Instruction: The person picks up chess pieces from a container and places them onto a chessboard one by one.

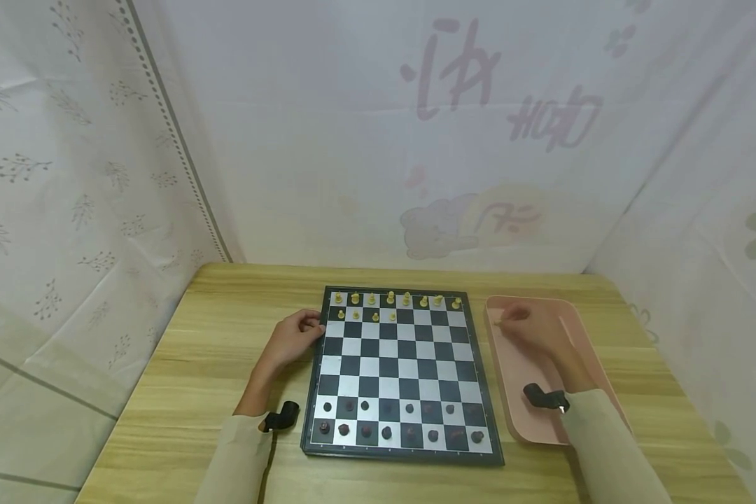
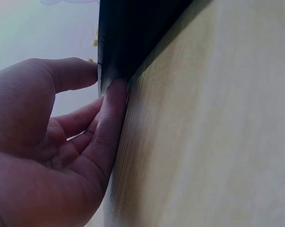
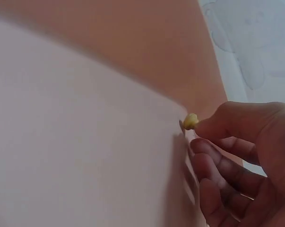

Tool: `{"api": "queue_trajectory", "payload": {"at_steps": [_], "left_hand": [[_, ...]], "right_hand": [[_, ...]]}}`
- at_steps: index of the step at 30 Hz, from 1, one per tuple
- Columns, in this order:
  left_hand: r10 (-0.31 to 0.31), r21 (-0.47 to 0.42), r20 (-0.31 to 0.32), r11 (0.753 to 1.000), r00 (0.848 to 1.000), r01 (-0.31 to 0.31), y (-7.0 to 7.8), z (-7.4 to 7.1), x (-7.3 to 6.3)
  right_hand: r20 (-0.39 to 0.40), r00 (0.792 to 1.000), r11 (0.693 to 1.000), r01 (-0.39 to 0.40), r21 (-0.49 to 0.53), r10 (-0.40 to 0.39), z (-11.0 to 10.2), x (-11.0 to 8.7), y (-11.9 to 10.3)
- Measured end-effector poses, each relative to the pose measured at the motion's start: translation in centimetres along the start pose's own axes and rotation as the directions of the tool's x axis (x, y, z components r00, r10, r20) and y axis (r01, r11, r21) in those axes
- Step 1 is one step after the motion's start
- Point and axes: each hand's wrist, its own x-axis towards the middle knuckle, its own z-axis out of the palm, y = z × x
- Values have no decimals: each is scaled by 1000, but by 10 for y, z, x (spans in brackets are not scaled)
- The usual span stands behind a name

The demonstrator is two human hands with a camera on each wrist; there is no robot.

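A black-and-white chessboard (image 1: 406,350) lies on the table. My left hand (image 1: 292,341) holds its left edge; in the left wrist view the thumb (image 2: 78,73) touches the upper edge and a finger lies against the side below. To the right, my right hand (image 1: 534,330) is over the pink tray (image 1: 521,423), pinching a small pale yellow chess piece (image 3: 191,121) near the tray's wall. The piece's lower part is hidden by the fingers. Yellow chess pieces (image 1: 390,298) stand in a full far row, with several more on the left of the second row.
Dark chess pieces (image 1: 387,432) occupy the two rows closest to me. Wooden tabletop (image 1: 183,378) surrounds the board and tray. Patterned cloth (image 1: 327,175) hangs behind the table and along both sides. A black wrist camera (image 1: 544,397) sits on each wrist.
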Motion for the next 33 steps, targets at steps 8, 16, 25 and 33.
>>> {"api": "queue_trajectory", "payload": {"at_steps": [8, 16, 25, 33], "left_hand": [[-4, 6, -6, 1000, 1000, 4, 2, -1, -1], [-5, 6, 2, 1000, 1000, 5, 1, 0, -1], [-6, 10, 1, 1000, 1000, 6, 1, 0, 0], [-5, 13, -2, 1000, 1000, 5, 0, 0, 1]], "right_hand": [[-30, 1000, 999, -3, 43, 4, -3, -2, -2], [-53, 998, 999, 46, 10, -45, 6, -1, 0], [-39, 999, 1000, 19, -19, -20, 3, -1, -3], [9, 998, 997, -63, 50, 63, -4, 3, -26]]}}
